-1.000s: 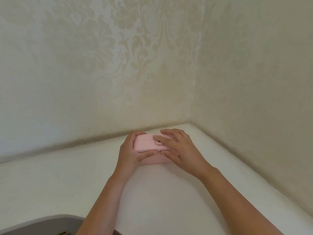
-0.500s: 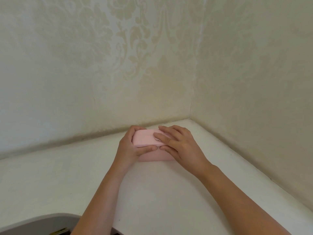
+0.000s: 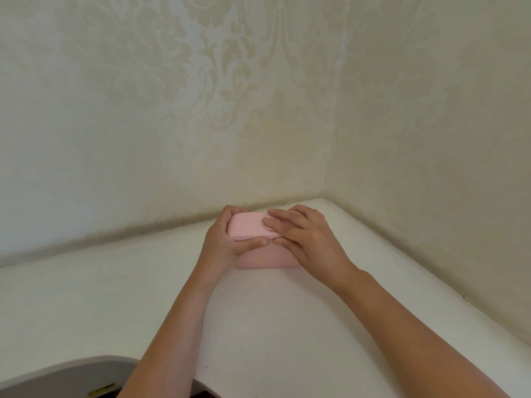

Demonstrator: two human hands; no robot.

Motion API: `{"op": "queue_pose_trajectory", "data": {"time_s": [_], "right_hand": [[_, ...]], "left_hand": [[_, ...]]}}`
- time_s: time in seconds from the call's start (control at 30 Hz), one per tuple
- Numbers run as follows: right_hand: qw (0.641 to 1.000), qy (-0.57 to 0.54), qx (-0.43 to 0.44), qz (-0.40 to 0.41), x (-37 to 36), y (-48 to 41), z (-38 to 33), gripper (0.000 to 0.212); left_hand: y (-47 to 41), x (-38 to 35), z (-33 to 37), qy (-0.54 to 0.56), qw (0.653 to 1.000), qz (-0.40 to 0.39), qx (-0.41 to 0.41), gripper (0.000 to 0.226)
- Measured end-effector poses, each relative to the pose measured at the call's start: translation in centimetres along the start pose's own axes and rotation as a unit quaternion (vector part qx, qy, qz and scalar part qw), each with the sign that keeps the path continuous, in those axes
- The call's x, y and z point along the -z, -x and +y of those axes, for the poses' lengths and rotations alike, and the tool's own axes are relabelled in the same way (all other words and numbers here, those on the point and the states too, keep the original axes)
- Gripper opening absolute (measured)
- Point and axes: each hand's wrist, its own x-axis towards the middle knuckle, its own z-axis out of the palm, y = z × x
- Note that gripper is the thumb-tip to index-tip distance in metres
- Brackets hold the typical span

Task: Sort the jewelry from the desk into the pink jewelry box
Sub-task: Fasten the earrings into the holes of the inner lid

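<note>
Since a second ago both hands and the pink jewelry box (image 3: 253, 225) have slid a little farther toward the corner of the walls, and the left thumb now lies flatter along the seam at the front of the box.

Head view: the pink jewelry box sits shut on the white counter (image 3: 273, 326), close to the corner where the two patterned walls (image 3: 172, 110) meet, its far edge near the back wall. The left hand (image 3: 227, 245) wraps the left end of the box: its fingers curl over the far top edge and its thumb presses across the front face, so that the grip is closed around the box. The right hand (image 3: 307, 239) lies over the right half, fingers spread flat on the lid and thumb along the front, its tip nearly touching the left thumb tip; this grip also clasps the box rather than hanging free. Only the left part of the lid and the lower front wall of the box show between and beneath the hands. Both bare forearms reach in from the lower edge. At the bottom left, a dark grey curved surface (image 3: 57, 380) borders the counter, with a small yellowish mark on it that is too blurred to identify.
</note>
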Motion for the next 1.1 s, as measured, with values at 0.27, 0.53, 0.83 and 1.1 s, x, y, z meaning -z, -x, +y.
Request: {"op": "queue_pose_trajectory", "data": {"time_s": [0.27,0.53,0.83,1.1], "right_hand": [[0.997,-0.038,-0.016,0.06,-0.3,0.5,-0.4,0.034],[0.975,-0.18,-0.124,0.045,0.9,1.7,-0.4,0.044],[0.992,-0.115,-0.048,0.001,0.5,1.6,-0.9,0.05],[0.94,-0.144,-0.241,-0.194,-0.8,3.3,2.5,0.088]], "left_hand": [[0.7,-0.3,0.1,0.006,1.0,0.008,-0.005,0.07],[3.6,0.5,1.0,-0.08,0.996,-0.011,-0.029,0.06],[5.4,0.1,0.7,-0.183,0.979,0.042,-0.082,0.048],[0.9,0.8,-3.0,-0.364,0.921,0.094,-0.102,0.058]]}}
